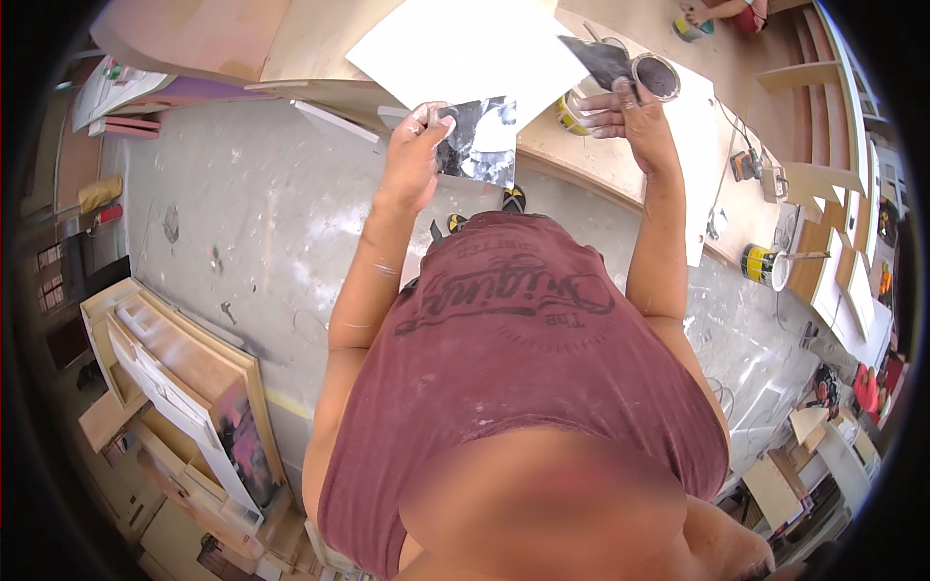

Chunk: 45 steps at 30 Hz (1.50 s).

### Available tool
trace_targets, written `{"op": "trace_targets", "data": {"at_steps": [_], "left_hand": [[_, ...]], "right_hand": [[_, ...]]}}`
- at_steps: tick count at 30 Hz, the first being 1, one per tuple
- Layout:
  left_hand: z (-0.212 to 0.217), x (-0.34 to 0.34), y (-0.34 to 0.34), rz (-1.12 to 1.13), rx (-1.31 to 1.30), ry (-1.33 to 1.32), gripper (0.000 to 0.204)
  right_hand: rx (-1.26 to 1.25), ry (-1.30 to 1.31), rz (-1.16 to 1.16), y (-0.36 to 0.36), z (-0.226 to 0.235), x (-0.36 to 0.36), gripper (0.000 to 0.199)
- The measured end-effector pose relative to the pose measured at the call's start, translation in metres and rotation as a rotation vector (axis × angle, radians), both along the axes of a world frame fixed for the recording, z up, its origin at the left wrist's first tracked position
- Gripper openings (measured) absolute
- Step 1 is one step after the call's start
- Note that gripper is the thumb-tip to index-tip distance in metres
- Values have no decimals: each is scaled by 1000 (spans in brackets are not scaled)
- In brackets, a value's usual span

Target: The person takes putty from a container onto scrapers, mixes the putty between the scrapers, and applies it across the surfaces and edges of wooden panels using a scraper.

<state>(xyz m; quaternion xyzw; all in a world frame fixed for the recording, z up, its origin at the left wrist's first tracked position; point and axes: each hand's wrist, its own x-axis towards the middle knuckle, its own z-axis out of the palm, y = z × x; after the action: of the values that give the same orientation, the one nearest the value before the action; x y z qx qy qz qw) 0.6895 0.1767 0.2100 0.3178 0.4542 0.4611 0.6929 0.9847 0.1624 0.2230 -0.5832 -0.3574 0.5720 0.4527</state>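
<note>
My left hand (417,145) is closed on the edge of a thin, square flat spreader (480,140), dark and shiny with white smears. My right hand (630,116) pinches the near corner of a second dark spreader (599,64), its other fingers stretched to the left. Right beside those fingertips is an open round tin (656,77) with dark grey contents. Partly hidden behind the fingers stands a yellow-labelled can (570,114). A large white panel (446,53) lies between and beyond my hands. White residue marks both hands.
A wooden workbench (552,145) runs under the tins. Farther right are a cordless drill (744,165) and another yellow-labelled can (765,266) with a stick. Another person's hand (699,15) touches a can at the top right. Wooden cabinet parts (184,378) lean at the lower left.
</note>
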Motion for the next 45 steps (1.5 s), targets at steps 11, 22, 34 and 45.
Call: {"op": "trace_targets", "data": {"at_steps": [11, 22, 34, 45], "left_hand": [[23, 32, 23, -185, 215, 272, 24], [16, 38, 25, -128, 203, 134, 24], [25, 34, 34, -204, 243, 276, 28], [23, 32, 29, -71, 175, 207, 31]], "right_hand": [[161, -153, 169, -4, 2, -17, 51], [275, 135, -112, -4, -12, -34, 45], [333, -205, 281, 1, 9, -24, 34], [270, -403, -102, 34, 17, 37, 47]]}}
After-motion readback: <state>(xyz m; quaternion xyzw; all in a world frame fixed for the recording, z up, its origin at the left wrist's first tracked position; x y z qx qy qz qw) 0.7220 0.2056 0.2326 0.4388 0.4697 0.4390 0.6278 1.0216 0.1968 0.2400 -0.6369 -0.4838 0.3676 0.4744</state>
